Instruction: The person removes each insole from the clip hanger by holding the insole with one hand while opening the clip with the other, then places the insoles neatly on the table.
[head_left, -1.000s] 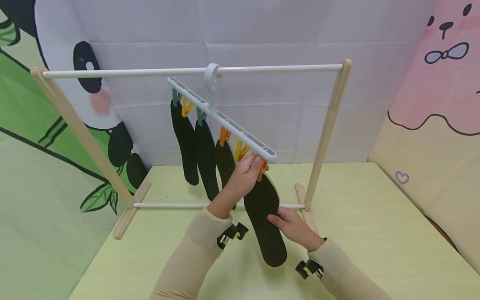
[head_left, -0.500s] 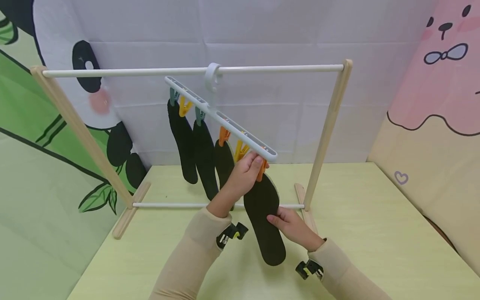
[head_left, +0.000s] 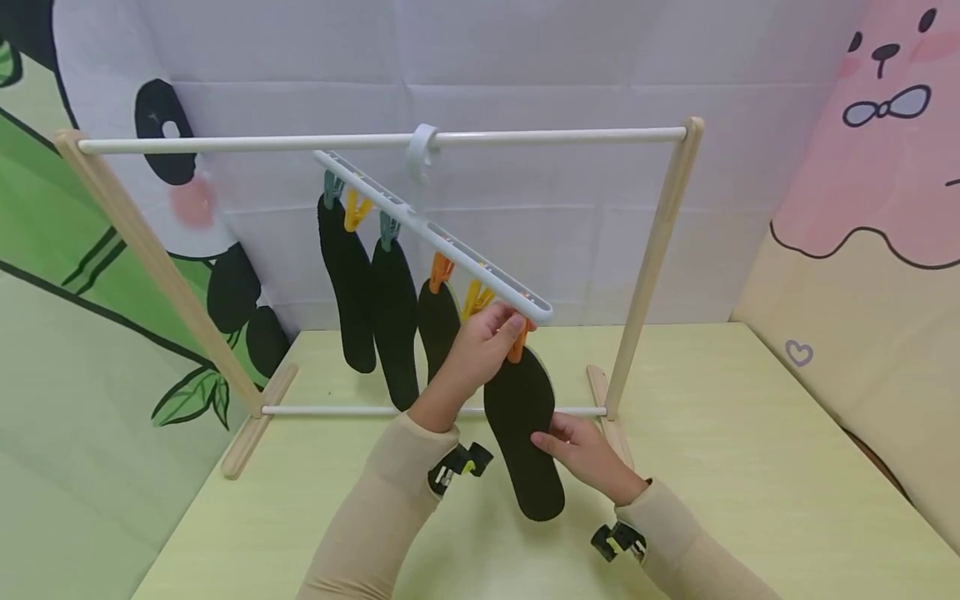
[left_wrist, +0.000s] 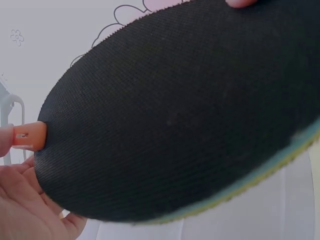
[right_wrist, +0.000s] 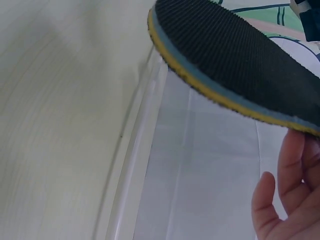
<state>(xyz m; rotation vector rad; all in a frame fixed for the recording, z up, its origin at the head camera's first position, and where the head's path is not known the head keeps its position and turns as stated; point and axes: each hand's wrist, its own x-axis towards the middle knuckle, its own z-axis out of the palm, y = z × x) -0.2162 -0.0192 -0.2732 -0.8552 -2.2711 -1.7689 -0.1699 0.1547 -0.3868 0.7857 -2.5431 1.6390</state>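
A black shoe insole (head_left: 523,433) hangs from the orange clip (head_left: 517,343) at the near end of a white clip hanger (head_left: 450,242). My left hand (head_left: 483,340) pinches that clip just under the bar; in the left wrist view the clip (left_wrist: 31,136) bites the insole's rounded end. With the thumb in front and fingers behind, my right hand (head_left: 588,454) holds the insole's right edge. The right wrist view shows layered yellow and blue-grey foam along the insole (right_wrist: 235,55). Three more black insoles (head_left: 393,325) hang farther back, one partly behind my left hand.
The hanger's hook (head_left: 422,150) sits on the top rail (head_left: 262,144) of a wooden-legged rack. Yellow clips (head_left: 357,210) on the bar hold nothing. A lower rail (head_left: 322,411) runs just above the pale table (head_left: 712,500). Printed cloths cover the back and sides.
The hanger's far end and the insoles on it have swung left. The front insole's lower end has shifted slightly left and up. Both hands keep their hold.
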